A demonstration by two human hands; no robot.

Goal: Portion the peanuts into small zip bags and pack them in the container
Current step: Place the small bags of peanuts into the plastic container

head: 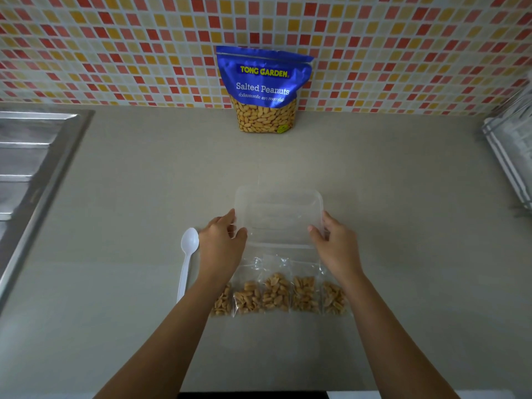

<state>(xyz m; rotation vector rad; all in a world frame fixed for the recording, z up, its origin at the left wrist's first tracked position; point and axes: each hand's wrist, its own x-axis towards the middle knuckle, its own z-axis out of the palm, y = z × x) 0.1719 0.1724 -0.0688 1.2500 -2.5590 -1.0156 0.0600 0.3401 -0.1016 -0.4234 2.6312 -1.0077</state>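
On bench (403,197), five filled zip bags (276,292) lay in a row just beside the container (277,214), which looked empty. Its sides were in the grip of left hand (221,246) and right hand (335,246). Portioning looked done; packing not yet begun.

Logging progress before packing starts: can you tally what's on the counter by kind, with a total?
Filled small zip bags: 5 (leftmost partly hidden)
Clear container: 1
White plastic spoon: 1
Blue Salted Peanuts pouch: 1
Total: 8
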